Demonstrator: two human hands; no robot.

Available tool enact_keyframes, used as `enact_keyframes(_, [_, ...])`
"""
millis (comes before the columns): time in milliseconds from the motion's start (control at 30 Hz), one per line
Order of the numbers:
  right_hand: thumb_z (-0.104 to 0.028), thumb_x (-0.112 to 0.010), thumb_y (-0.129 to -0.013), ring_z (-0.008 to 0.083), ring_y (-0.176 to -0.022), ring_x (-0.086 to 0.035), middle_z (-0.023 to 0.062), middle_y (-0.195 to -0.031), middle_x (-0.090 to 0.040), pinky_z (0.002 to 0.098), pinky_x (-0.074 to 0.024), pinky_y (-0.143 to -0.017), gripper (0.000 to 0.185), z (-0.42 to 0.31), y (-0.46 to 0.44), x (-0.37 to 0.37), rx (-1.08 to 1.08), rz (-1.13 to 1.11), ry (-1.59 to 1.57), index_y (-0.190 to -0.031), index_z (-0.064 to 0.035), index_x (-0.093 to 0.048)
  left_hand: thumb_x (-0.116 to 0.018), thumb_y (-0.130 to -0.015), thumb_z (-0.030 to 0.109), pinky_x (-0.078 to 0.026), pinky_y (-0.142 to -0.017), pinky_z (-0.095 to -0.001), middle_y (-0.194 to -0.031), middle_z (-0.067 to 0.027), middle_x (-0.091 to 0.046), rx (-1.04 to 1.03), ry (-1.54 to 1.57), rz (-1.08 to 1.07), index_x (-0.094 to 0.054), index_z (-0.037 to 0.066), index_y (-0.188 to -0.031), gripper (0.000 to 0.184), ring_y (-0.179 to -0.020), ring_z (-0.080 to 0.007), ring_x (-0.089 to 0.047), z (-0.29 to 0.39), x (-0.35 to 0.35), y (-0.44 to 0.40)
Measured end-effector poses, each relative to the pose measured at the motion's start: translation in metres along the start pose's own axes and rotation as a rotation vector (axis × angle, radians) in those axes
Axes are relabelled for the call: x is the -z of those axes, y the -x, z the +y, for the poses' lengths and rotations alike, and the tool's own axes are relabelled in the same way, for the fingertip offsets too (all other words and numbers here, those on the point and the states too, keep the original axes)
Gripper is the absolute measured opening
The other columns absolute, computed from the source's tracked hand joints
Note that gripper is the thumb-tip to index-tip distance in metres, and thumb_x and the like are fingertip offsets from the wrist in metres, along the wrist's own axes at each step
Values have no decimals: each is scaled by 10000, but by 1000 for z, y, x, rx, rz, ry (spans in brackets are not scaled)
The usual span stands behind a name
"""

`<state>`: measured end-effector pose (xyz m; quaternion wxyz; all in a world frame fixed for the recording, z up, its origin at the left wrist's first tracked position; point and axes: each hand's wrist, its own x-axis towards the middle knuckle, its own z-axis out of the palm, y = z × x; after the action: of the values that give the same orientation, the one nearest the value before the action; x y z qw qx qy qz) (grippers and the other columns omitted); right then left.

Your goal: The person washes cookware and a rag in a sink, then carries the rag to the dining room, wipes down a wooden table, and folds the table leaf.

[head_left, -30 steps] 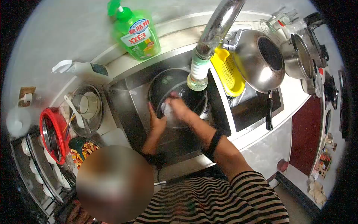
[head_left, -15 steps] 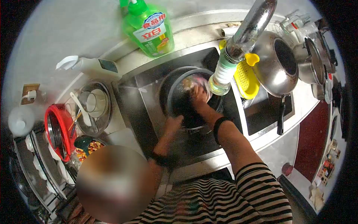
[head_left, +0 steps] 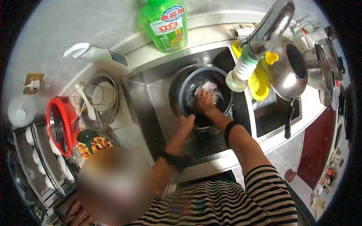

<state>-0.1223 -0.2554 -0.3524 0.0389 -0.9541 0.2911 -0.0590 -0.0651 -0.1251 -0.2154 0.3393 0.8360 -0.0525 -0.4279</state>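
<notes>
1. Landmark: sink (head_left: 158, 109). Dark pot (head_left: 182, 96) sits inside it, right half, mouth facing up.
2. Right hand (head_left: 205, 101): down inside the pot, fingers fanned over a whitish wad (head_left: 207, 87). Cloth or suds, can't tell. Whether the fingers clutch it, also can't tell.
3. Left hand (head_left: 186, 123): at the pot's near-left rim, thumb side against it. Blurred, fingers mostly hidden; can't tell how tight the hold is.
4. Both wrists carry dark bands; sleeve (head_left: 269, 188) on the right arm is striped.
5. Faucet (head_left: 277, 20) hangs over the sink's right side, its clear nozzle just beside the pot's right rim.
6. Behind the sink: green soap bottle (head_left: 166, 28), upright. White device (head_left: 105, 58) near the back-left corner.
7. Right of the sink: yellow strainer (head_left: 261, 84) near its edge, then an upturned wok (head_left: 279, 71), handle toward the person. Steel pot (head_left: 318, 69) beyond that.
8. Left of the sink: white spoon (head_left: 87, 100) in a round vessel, red basin (head_left: 69, 116) farther out, food chunks (head_left: 100, 143) nearer the person, dark ladle (head_left: 86, 136) among them.
</notes>
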Motion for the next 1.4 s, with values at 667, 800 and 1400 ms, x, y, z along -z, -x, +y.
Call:
enact_keyframes(667, [-358, -394, -919, 286, -1079, -523, 160, -1191, -537, 414, -398, -954, 446, -33, -10, 147, -563, -929, -2020, -1211, -31, -479, -586, -786, 205, -141, -1024, -610, -1385, -22, -388, -1051, -525, 279, -551, 192, -1218, 433, -1313, -372, -240, 126, 34, 21])
enact_keyframes(800, [-355, -383, -921, 286, -1082, -521, 158, -1195, -535, 415, -395, -957, 443, -12, 6, 81, 184, -798, -1068, -1210, -34, -480, -576, -802, 217, -165, -1024, -597, -1335, -18, -450, -1067, -571, 246, -586, 170, -1170, 371, -1275, -354, -310, 139, 27, 11])
enact_keyframes(1400, [-344, -335, -928, 284, -1099, -509, 152, -1211, -527, 419, -378, -972, 436, -56, -76, 64, -188, -301, -914, -1205, -45, -488, -387, -909, 329, -151, -1047, -544, -1318, -20, -475, -1014, -457, 105, -600, 158, -1168, 376, -1272, -320, -321, 141, 40, -18])
